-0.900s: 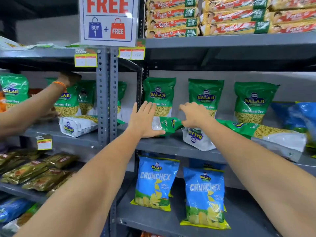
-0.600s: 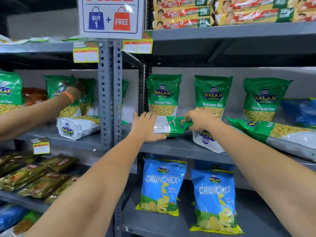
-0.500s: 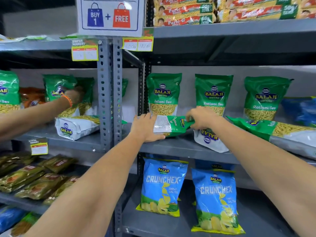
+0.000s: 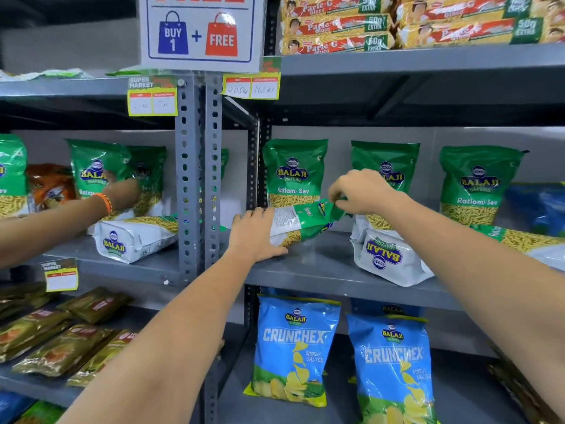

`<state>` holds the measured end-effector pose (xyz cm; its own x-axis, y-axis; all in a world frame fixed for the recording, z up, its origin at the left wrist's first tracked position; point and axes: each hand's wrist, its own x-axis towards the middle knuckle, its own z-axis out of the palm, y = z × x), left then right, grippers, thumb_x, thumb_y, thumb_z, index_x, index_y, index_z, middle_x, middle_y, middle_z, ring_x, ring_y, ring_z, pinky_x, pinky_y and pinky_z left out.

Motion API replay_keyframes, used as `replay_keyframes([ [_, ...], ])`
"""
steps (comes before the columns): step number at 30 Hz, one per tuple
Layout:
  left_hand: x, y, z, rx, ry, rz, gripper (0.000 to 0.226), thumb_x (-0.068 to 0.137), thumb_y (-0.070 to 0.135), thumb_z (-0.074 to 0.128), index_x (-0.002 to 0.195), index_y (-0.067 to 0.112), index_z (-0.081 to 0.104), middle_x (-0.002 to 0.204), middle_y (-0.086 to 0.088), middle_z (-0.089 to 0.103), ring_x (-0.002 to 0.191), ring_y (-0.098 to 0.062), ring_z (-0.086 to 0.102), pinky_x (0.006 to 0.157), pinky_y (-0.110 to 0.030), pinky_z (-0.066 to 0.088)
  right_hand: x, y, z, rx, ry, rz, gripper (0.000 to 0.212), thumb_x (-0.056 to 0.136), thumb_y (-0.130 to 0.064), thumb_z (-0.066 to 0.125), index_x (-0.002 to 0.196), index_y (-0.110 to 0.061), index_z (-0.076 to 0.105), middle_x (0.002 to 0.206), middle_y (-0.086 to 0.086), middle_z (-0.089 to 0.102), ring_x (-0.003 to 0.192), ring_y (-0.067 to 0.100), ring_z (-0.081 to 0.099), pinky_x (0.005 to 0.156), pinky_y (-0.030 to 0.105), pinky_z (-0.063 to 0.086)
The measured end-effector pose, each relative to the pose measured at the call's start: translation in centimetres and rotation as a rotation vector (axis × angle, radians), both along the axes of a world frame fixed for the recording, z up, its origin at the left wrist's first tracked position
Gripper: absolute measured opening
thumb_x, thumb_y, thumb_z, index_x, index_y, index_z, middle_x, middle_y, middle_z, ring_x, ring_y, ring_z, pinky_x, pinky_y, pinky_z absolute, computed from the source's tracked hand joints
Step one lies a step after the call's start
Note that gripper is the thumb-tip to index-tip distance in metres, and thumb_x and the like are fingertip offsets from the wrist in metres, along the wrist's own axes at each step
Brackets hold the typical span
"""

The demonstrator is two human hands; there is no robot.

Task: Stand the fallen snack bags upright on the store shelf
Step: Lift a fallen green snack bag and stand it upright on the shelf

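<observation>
Beside upright bags (image 4: 295, 174), hands (image 4: 255, 235) tilt fallen bag (image 4: 302, 223).

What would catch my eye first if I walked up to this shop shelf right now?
Two bare arms reaching in at the centre: the right hand pinches the green top of a fallen Ratlami Sev bag while the left hand steadies its base. Above hangs a bold buy-one-get-one sign; below stand bright blue Crunchex bags.

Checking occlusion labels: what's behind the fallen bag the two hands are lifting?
Behind the fallen bag, an upright Ratlami Sev bag stands against the grey back wall. Its base is covered by the lifted bag, left hand and right hand.
</observation>
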<state>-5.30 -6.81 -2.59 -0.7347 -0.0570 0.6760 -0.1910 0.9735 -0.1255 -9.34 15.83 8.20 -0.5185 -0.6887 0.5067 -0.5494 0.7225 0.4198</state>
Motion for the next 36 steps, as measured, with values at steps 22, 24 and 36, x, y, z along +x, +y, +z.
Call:
replay_keyframes([
  [22,-0.4,-0.3,0.8,0.826,-0.046,-0.273,0.085,0.074,0.061,0.067,0.141,0.018,0.038,0.146,-0.015,0.037,0.135,-0.034,0.037,0.109,-0.045,0.031,3.2,-7.8,7.7,-0.041,0.235,0.189,0.023,0.087,-0.032,0.062,0.108,-0.026,0.067,0.118,-0.002,0.065,0.116,0.026,0.053,0.090,0.040,0.038],
  [24,-0.2,-0.8,1.0,0.925,-0.056,-0.309,0.088,0.074,0.055,0.071,0.143,0.018,0.033,0.149,-0.013,0.036,0.136,-0.033,0.037,0.109,-0.045,0.031,3.1,-9.1,7.9,-0.069,0.232,0.228,0.027,0.084,-0.034,0.065,0.110,-0.025,0.064,0.118,0.000,0.064,0.116,0.026,0.053,0.091,0.040,0.038],
  [36,-1.4,-2.0,0.5,1.395,-0.044,-0.463,0.103,0.072,0.039,0.078,0.150,0.017,0.014,0.155,-0.008,0.027,0.141,-0.031,0.030,0.111,-0.046,0.032,-2.7,-7.1,0.5,-1.027,-0.130,0.403,0.062,0.085,-0.038,0.062,0.135,-0.007,0.042,0.135,0.012,0.050,0.126,0.026,0.046,0.105,0.036,0.037],
])
